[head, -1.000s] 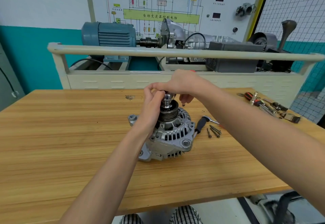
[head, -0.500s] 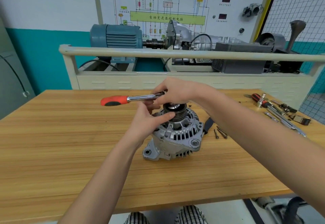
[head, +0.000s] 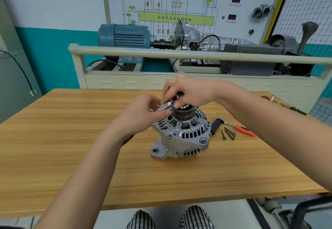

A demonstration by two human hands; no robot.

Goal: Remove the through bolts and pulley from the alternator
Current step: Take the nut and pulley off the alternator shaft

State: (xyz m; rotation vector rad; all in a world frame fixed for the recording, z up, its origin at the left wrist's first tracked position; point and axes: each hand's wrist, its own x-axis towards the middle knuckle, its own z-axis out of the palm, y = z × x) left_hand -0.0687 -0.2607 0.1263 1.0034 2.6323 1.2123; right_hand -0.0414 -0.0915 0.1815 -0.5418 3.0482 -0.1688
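The grey alternator [head: 181, 138] stands on the wooden table [head: 71, 147] with its grooved pulley [head: 181, 115] facing up. My left hand [head: 142, 115] is beside the pulley on the left, fingers curled round a shiny metal tool [head: 163, 106] that reaches to the pulley's top. My right hand [head: 188, 92] hovers over the pulley, and its fingertips pinch the same tool at the pulley's centre. What sits under those fingers is hidden. Three loose through bolts [head: 229, 133] lie on the table to the right of the alternator.
A red-handled ratchet [head: 240, 129] and a black-handled tool [head: 215, 126] lie beside the bolts. More hand tools [head: 287, 106] lie at the table's far right edge. Behind the table stands a trainer bench with a rail [head: 179, 54] and a blue motor [head: 125, 35].
The red-handled ratchet, held over the pulley half a second ago, now lies on the table to the right. Both hands have closed in on the pulley's top.
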